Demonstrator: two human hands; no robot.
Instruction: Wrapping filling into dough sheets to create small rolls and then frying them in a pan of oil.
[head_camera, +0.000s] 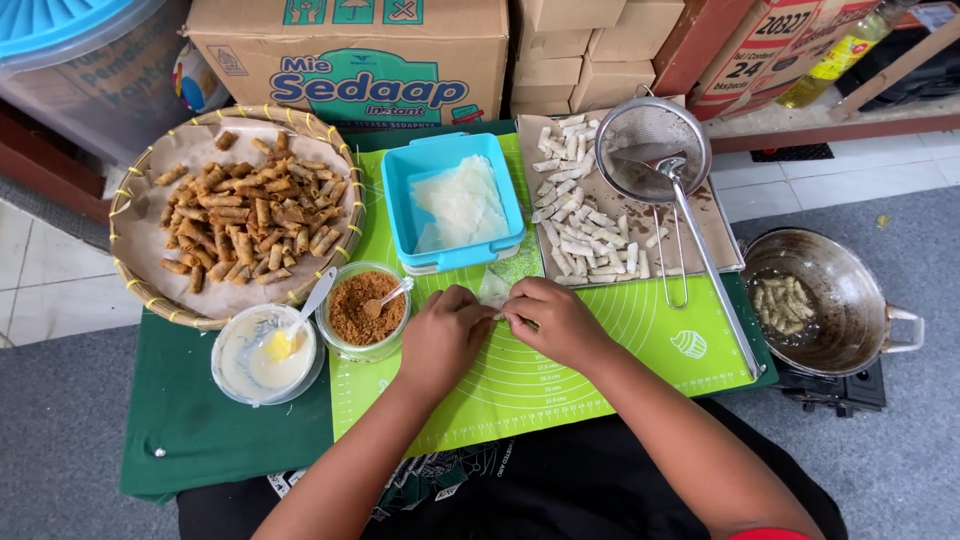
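Observation:
My left hand (443, 335) and my right hand (552, 318) meet over a green silicone mat (600, 350), fingertips pinching a thin pale wrapper sheet (495, 290) that lies on the mat. A blue plastic box (452, 200) of stacked white wrappers stands just beyond my hands. Left of my left hand sits a clear cup of brown crumbly filling (364, 308) with a spoon in it. Beside it is a white bowl of pale paste (264, 352) with a spoon.
A woven tray (237, 205) of several fried golden rolls lies at the left. A brown paper sheet (610, 205) holds several uncooked white rolls, with a wire skimmer (655, 150) on it. A wok (835, 300) with rolls in oil sits on a burner at right. Cardboard boxes stand behind.

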